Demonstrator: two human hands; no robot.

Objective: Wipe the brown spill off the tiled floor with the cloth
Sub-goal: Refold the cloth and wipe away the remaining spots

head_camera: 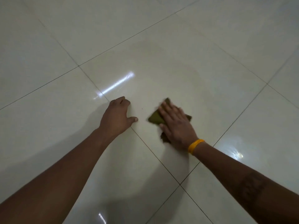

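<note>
An olive-brown cloth (155, 118) lies flat on the glossy pale floor tile (202, 81). My right hand (175, 125) presses down on it with straight, spread fingers and is blurred by motion; a yellow band circles that wrist. My left hand (117, 116) rests on the floor to the left of the cloth, its fingers curled under and thumb pointing right, holding nothing. Faint dull smears show on the tile beyond the cloth. A tiny dark speck (142, 108) sits between my hands. No distinct brown puddle is visible.
Large shiny off-white tiles with thin dark grout lines (150, 147) stretch in every direction. Light reflections glare at the centre left (116, 84) and at the right (237, 155). My shadow falls on the near tiles.
</note>
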